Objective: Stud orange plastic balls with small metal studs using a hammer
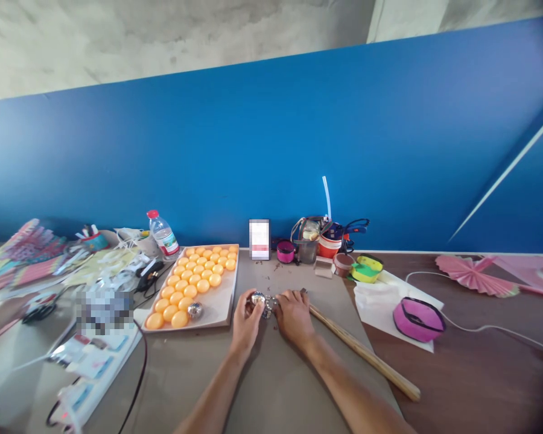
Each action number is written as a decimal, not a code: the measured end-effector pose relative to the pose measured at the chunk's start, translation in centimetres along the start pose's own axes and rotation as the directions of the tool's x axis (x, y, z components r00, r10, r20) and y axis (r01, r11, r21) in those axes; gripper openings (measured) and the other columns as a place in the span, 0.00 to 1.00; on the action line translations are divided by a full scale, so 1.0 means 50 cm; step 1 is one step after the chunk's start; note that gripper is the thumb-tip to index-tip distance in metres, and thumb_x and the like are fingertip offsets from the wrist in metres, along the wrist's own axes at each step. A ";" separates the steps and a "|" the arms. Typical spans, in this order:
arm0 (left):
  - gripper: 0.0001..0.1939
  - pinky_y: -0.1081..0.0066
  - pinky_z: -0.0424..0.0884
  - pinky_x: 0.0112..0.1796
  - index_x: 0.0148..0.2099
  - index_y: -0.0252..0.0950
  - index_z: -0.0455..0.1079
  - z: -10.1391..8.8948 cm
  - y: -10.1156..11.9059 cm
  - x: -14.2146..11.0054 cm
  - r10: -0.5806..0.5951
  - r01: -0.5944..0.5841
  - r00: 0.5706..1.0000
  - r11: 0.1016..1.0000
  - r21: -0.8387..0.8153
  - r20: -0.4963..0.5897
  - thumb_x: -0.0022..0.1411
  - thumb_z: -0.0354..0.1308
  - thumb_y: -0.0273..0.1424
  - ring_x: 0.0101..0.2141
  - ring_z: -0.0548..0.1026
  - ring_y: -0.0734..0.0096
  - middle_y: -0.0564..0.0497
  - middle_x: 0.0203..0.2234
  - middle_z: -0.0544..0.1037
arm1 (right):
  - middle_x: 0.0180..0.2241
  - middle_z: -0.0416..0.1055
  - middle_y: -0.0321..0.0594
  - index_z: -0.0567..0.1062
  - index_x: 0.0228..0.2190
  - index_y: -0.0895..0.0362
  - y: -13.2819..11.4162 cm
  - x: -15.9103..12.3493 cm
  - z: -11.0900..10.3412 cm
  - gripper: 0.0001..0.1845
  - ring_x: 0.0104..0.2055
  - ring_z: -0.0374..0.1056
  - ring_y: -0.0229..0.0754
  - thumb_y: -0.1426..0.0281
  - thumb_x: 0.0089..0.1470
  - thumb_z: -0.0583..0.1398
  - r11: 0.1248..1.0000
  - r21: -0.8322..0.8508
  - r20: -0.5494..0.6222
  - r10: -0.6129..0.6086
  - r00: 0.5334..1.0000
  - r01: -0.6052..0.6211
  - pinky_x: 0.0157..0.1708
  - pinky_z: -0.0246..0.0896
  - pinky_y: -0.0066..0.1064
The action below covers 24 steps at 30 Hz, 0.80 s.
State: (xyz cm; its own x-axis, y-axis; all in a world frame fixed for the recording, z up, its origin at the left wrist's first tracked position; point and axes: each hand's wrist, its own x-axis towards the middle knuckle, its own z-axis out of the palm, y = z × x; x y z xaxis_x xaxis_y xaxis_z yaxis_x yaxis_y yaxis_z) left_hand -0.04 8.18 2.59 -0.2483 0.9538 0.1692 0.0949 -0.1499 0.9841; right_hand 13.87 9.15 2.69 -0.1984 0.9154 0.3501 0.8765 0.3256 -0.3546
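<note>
A cluttered surface [294, 367] is being viewed from the wearer's head, the single camera facing forward and slightly down; both forearms are being shown reaching away, with a blue partition [253, 144] being framed beyond.

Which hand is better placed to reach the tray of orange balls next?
Probably the left hand: though holding a silvery ball, it is nearer the tray than the right hand.
</note>
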 end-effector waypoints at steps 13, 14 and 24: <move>0.17 0.70 0.67 0.38 0.46 0.37 0.66 0.001 0.014 -0.011 0.086 -0.093 0.994 0.987 0.132 0.062 0.55 0.55 0.37 0.34 0.71 0.71 0.49 0.35 0.72 | 0.31 0.69 0.41 0.71 0.27 0.57 0.000 0.005 0.007 0.12 0.37 0.61 0.41 0.74 0.55 0.49 1.000 -0.003 -0.030 0.009 1.000 -0.009 0.43 0.43 0.34; 0.17 0.70 0.67 0.38 0.46 0.37 0.66 0.001 0.013 -0.011 0.081 -0.088 0.995 0.989 0.118 0.058 0.54 0.55 0.37 0.34 0.71 0.71 0.49 0.35 0.72 | 0.31 0.69 0.41 0.71 0.26 0.57 0.000 0.005 0.006 0.12 0.36 0.62 0.40 0.74 0.55 0.49 0.999 0.029 -0.067 0.021 0.998 -0.019 0.43 0.43 0.34; 0.19 0.69 0.67 0.39 0.48 0.36 0.64 0.002 -0.002 -0.008 0.075 -0.080 0.993 0.995 0.057 0.089 0.53 0.57 0.36 0.36 0.71 0.70 0.48 0.37 0.72 | 0.28 0.72 0.40 0.69 0.29 0.56 0.009 0.018 0.010 0.10 0.28 0.65 0.39 0.67 0.54 0.50 0.715 0.694 -0.121 0.235 0.965 -0.087 0.30 0.55 0.28</move>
State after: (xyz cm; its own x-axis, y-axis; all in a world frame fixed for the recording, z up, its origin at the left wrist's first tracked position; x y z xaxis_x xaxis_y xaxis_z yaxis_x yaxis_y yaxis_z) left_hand 0.14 7.83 2.43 -0.1540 0.9592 0.2370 0.1690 -0.2107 0.9628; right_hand 13.87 10.23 2.42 0.0672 0.9309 0.3592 0.3394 0.3172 -0.8855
